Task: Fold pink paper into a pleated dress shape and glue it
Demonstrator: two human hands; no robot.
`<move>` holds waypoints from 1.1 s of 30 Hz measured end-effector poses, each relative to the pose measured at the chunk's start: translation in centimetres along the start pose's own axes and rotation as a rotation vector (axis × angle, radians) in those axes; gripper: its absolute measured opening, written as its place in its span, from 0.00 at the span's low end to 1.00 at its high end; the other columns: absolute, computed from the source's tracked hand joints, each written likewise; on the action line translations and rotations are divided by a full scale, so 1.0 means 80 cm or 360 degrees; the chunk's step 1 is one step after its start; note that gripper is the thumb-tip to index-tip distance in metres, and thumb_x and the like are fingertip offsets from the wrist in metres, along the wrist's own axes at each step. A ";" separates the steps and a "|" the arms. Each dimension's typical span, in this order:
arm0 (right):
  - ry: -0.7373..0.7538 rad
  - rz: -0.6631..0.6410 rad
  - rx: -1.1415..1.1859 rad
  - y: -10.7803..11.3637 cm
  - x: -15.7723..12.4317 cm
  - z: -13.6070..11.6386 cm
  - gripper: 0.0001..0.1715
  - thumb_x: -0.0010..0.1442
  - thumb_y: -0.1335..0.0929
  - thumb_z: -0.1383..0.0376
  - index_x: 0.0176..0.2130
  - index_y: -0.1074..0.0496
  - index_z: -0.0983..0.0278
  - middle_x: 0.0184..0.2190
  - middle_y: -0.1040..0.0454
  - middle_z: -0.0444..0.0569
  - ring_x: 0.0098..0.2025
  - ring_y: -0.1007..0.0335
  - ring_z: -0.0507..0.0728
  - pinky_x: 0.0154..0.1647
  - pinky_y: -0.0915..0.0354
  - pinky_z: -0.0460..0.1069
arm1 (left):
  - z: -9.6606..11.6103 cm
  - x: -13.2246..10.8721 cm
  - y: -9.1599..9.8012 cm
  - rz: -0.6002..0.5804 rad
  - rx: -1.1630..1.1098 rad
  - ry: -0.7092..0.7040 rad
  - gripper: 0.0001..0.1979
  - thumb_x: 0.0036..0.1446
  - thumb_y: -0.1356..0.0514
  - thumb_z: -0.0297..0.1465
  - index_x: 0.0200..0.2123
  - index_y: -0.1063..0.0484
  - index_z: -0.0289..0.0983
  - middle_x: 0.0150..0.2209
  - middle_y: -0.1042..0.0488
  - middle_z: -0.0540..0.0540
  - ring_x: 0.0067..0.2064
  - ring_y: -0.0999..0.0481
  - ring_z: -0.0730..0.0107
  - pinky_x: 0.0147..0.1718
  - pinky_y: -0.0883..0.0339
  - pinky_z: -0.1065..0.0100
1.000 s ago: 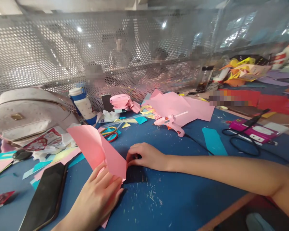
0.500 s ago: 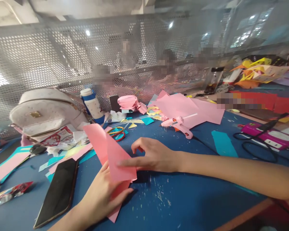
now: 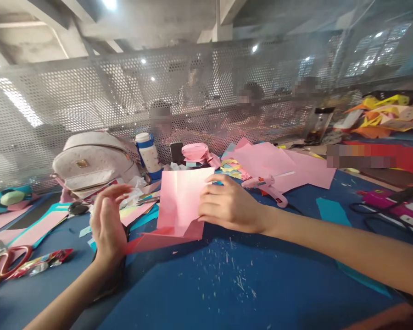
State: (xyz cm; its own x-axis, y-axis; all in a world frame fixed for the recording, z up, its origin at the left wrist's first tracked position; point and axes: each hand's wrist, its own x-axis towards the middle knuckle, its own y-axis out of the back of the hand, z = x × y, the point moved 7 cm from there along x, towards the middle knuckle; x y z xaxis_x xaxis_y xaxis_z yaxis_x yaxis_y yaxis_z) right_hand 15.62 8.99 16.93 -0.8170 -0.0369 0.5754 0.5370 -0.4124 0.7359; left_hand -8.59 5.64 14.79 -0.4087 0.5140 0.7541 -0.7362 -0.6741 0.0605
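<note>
A pink folded paper piece [image 3: 181, 201] stands over the blue table, its tall panel creased down the middle and a low flap spreading toward the left. My right hand [image 3: 229, 204] grips its right edge, fingers bent round the paper. At the left end of the flap, my left hand [image 3: 109, 222] is raised with its fingers apart and holds nothing. A dark phone [image 3: 112, 286] lies mostly hidden beneath my left wrist.
A pink glue gun [image 3: 266, 185] lies before pink sheets [image 3: 282, 160]. Behind are a white backpack [image 3: 92, 158] and a bottle [image 3: 148, 153]. Scissors [image 3: 8, 263] and a red wrapper [image 3: 43, 263] lie left, a purple power strip [image 3: 395, 208] right. Paper scraps surround them.
The pink paper has opened out and turned so its inner side shows. My left hand has let go and moved left; my right hand now grips the right edge. The view has shifted.
</note>
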 end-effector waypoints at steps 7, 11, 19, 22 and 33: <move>-0.0628 0.0152 0.0583 -0.013 -0.020 0.039 0.10 0.62 0.30 0.61 0.30 0.27 0.63 0.28 0.24 0.41 0.33 0.32 0.52 0.48 0.43 0.52 | 0.012 0.016 0.024 0.0370 -0.0119 -0.0175 0.15 0.64 0.50 0.38 0.50 0.30 0.43 0.52 0.29 0.44 0.57 0.31 0.55 0.57 0.38 0.50; -0.1071 0.0218 0.0888 -0.025 -0.036 0.046 0.07 0.61 0.30 0.62 0.32 0.27 0.61 0.30 0.24 0.41 0.33 0.31 0.52 0.39 0.40 0.49 | 0.042 -0.011 0.002 0.0083 0.0119 -0.0386 0.20 0.64 0.45 0.37 0.58 0.36 0.43 0.60 0.37 0.43 0.64 0.40 0.55 0.62 0.44 0.52; -0.1272 0.0052 0.1578 -0.065 -0.046 0.005 0.08 0.63 0.33 0.62 0.32 0.30 0.63 0.31 0.25 0.43 0.33 0.29 0.51 0.38 0.35 0.46 | -0.003 -0.128 -0.081 -0.1156 0.0185 0.0237 0.37 0.66 0.48 0.38 0.69 0.69 0.50 0.72 0.69 0.50 0.71 0.70 0.58 0.67 0.69 0.50; -0.1268 -0.0128 0.1625 -0.073 -0.044 -0.006 0.06 0.62 0.33 0.64 0.35 0.27 0.63 0.34 0.23 0.44 0.35 0.28 0.52 0.40 0.34 0.46 | -0.006 -0.133 -0.082 -0.1180 0.0129 0.0342 0.36 0.67 0.50 0.39 0.69 0.70 0.50 0.72 0.72 0.52 0.71 0.72 0.60 0.67 0.71 0.52; -0.1116 -0.0459 0.1352 -0.089 -0.005 -0.008 0.08 0.59 0.31 0.66 0.37 0.19 0.58 0.33 0.19 0.42 0.31 0.27 0.53 0.32 0.39 0.46 | -0.011 -0.133 -0.086 -0.1220 -0.0046 0.0459 0.33 0.69 0.53 0.37 0.69 0.70 0.49 0.71 0.68 0.52 0.70 0.68 0.60 0.67 0.65 0.52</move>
State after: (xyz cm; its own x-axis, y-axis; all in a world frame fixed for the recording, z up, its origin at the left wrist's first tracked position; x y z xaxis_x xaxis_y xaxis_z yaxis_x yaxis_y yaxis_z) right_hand 12.01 11.36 11.19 -0.7789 0.5866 0.2219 0.5351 0.4369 0.7230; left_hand 0.34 5.24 5.80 0.0938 0.9454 0.3122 -0.8794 -0.0683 0.4711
